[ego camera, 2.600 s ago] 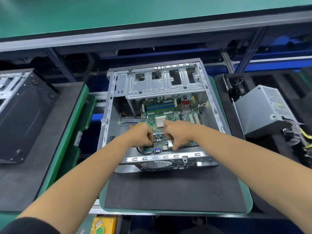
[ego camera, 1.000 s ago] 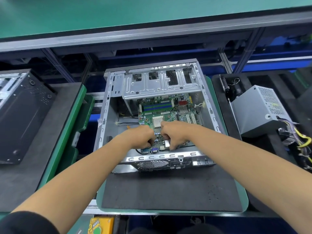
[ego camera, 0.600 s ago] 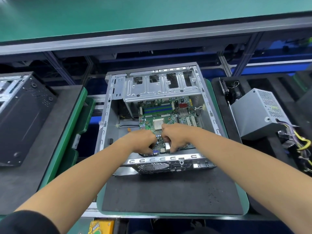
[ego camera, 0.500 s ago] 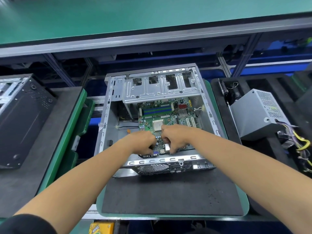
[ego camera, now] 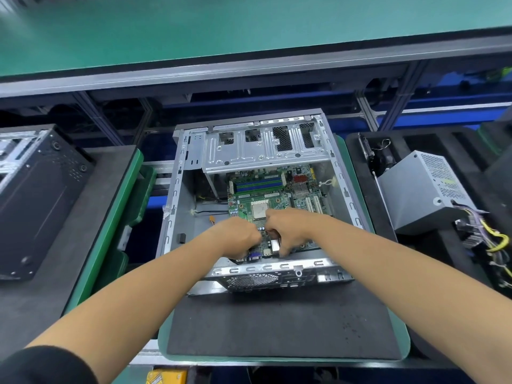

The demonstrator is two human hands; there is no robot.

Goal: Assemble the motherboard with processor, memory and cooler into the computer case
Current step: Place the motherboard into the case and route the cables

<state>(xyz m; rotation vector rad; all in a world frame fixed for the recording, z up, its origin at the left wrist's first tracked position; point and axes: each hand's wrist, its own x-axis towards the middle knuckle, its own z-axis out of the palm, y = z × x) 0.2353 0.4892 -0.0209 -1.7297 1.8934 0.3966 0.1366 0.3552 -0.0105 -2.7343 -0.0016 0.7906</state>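
Found the motherboard (ego camera: 277, 195) flat inside the computer case (ego camera: 177, 217), right under the fingers. Saw the left hand (ego camera: 238, 239) and the right hand (ego camera: 288, 231) side by side, curled down and gripping the board's near edge, fingertips tucked under and out of sight. Spotted the processor (ego camera: 260, 209) just past the knuckles and the memory (ego camera: 259, 185) further beyond, with no cooler on yet. Looked like the seating step: ports (ego camera: 255, 256) just below the fingers, needing to slip into the holes of the back panel (ego camera: 266, 268). Best done with a soft, even push from both hands, board kept flat. Wise to keep fingers off the processor and away from that sharp metal lip.
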